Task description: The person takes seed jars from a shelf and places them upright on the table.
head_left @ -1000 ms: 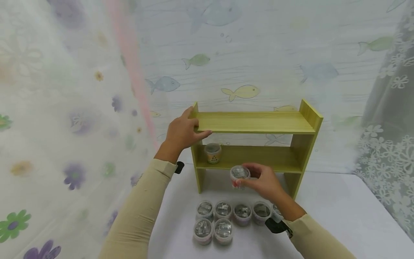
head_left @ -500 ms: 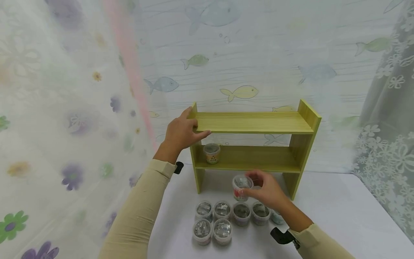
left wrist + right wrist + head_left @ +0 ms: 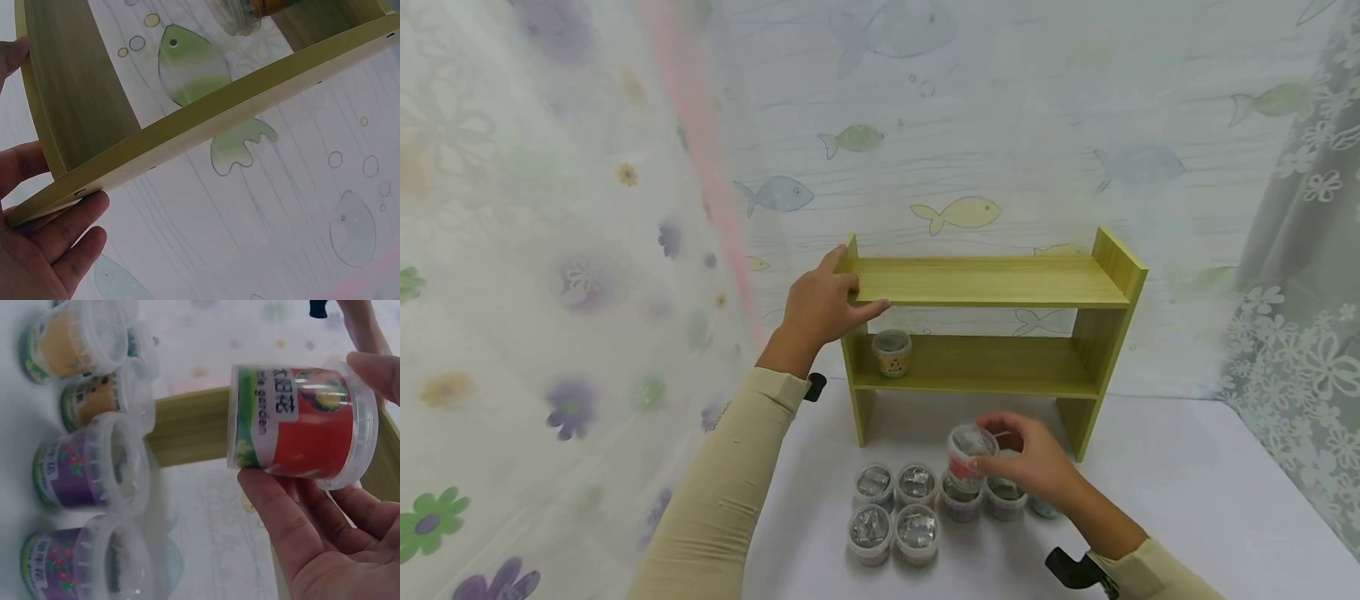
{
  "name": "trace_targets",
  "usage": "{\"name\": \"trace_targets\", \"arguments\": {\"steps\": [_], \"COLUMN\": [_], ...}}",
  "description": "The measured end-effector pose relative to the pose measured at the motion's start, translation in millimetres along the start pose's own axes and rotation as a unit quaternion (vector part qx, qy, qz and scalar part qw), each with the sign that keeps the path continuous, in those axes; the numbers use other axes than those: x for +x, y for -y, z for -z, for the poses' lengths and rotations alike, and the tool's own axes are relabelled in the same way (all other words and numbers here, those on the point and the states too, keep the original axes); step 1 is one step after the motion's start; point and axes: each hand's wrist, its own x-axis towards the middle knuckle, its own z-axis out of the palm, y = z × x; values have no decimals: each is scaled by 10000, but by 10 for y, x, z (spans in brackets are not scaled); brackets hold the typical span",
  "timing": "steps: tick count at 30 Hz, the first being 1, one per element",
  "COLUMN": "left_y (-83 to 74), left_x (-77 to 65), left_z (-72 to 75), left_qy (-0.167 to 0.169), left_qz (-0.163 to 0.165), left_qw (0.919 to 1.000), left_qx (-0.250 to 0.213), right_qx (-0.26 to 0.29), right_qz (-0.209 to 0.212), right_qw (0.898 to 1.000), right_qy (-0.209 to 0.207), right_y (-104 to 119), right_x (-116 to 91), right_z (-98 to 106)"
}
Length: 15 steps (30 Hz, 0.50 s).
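My right hand (image 3: pixel 1037 462) holds a small clear lidded plastic cup (image 3: pixel 967 458). The right wrist view shows that cup's red label (image 3: pixel 312 437) with "garden" lettering, thumb on the lid side and fingers beneath. In the head view it overlaps one of several similar cups on the white table, in front of the shelf. My left hand (image 3: pixel 823 304) grips the upper left corner of a yellow-green wooden shelf (image 3: pixel 985 281); in the left wrist view its fingers (image 3: pixel 75 219) lie about the panel edge. A cup with an orange label (image 3: pixel 892 360) stands at the left of the middle board.
Two cups form a front row, one being this cup (image 3: pixel 917 535); behind it runs a longer row that includes a purple-labelled cup (image 3: pixel 72 465). A fish-patterned curtain (image 3: pixel 970 125) hangs behind the shelf, a flowered one (image 3: pixel 572 350) to the left.
My right hand has lowered the red-labelled cup from in front of the shelf down and slightly right, over the back row of cups. The left hand has stayed on the shelf.
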Motion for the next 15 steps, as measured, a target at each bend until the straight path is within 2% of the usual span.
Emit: {"name": "trace_targets", "arguments": {"steps": [5, 9, 15], "left_y": [-10, -10, -3], "left_x": [-9, -9, -6], "left_z": [9, 6, -2], "left_qy": [-31, 24, 32], "left_qz": [-16, 14, 33], "left_qw": [10000, 10000, 10000], "left_qx": [1, -4, 21], "right_qx": [72, -231, -723], "right_qz": [-298, -440, -436], "right_qw": [9995, 9987, 9962], "right_qy": [24, 72, 232], "right_y": [-28, -93, -179], "right_x": [-68, -122, -221], "right_z": [-10, -68, -215]}}
